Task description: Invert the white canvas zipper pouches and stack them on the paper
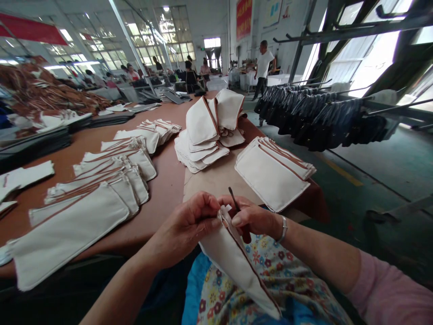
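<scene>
Over my lap I have a cream fabric pouch piece [233, 266] with brown trim along its edge, hanging tilted down to the right. My left hand [189, 225] is closed, pinching its upper end between thumb and fingers. At the same end, my right hand [253, 219] is closed around a slim tool [233, 198] with a dark metal tip pointing up and a reddish-brown handle end below; its exact kind is unclear. The right thumb lies beside the pouch's trimmed opening. A small white tab [228, 208] sticks up between the hands.
On the brown-covered table [169, 180] lie an overlapping row of cream pieces [84, 216], a heaped stack [203, 140] and a smaller stack [274, 171]. Dark pieces hang from a metal rack [314, 113] at right. Brown material [40, 90] is piled at left. A person [264, 65] stands farther back.
</scene>
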The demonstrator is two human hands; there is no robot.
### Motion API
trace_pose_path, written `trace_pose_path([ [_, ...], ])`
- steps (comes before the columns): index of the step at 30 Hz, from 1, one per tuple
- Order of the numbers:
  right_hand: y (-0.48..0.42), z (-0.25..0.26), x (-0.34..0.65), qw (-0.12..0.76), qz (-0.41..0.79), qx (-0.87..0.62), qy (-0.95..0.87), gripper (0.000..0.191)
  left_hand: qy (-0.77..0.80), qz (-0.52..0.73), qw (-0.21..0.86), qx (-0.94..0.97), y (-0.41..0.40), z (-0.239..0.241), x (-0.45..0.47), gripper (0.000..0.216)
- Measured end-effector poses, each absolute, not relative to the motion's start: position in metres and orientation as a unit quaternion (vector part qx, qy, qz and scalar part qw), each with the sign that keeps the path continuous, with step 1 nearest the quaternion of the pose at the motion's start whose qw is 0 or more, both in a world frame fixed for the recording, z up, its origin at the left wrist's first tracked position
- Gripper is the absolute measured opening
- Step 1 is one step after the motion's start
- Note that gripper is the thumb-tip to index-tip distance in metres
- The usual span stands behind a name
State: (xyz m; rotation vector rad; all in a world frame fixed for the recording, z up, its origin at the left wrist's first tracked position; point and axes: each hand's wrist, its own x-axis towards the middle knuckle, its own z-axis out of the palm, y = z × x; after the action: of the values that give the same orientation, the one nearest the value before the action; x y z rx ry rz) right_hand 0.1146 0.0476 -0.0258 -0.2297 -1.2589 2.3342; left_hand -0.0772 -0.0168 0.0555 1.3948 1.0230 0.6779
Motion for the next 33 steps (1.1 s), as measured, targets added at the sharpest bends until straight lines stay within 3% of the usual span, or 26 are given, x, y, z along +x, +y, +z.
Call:
trace_pose_path([
  [3, 0.055, -0.016, 0.122, 0.17, 0.817, -0.104, -0.541, 0.048, 0.425, 0.26, 0.607, 0.619, -0.018, 0.061, -0.073, 0.011],
  [6, 0.061, -0.011, 0.127, 0.16, 0.782, -0.109, -0.593, 0.051, 0.433, 0.251, 0.555, 0.665, -0.02, 0.066, -0.066, 0.006],
  [13, 0.059, -0.008, 0.13, 0.115, 0.718, -0.175, -0.664, 0.04, 0.519, 0.201, 0.296, 0.777, -0.026, 0.058, -0.066, 0.015],
  [17, 0.055, -0.001, 0.134, 0.163, 0.643, -0.173, -0.728, 0.041, 0.566, 0.195, 0.196, 0.777, -0.028, 0.036, -0.071, 0.019],
  [21, 0.051, 0.01, 0.141, 0.174, 0.581, -0.185, -0.773, 0.031, 0.579, 0.26, 0.267, 0.725, -0.03, 0.023, -0.069, 0.013],
  [27, 0.041, 0.014, 0.144, 0.166, 0.519, -0.233, -0.806, 0.025, 0.537, 0.357, 0.505, 0.574, -0.028, 0.018, -0.065, 0.01],
  [30, 0.038, 0.014, 0.145, 0.165, 0.514, -0.24, -0.807, 0.021, 0.488, 0.363, 0.613, 0.504, -0.026, 0.015, -0.066, 0.016],
  [33, 0.037, 0.016, 0.149, 0.164, 0.526, -0.241, -0.799, 0.018, 0.477, 0.339, 0.657, 0.475, -0.023, 0.015, -0.067, 0.026],
])
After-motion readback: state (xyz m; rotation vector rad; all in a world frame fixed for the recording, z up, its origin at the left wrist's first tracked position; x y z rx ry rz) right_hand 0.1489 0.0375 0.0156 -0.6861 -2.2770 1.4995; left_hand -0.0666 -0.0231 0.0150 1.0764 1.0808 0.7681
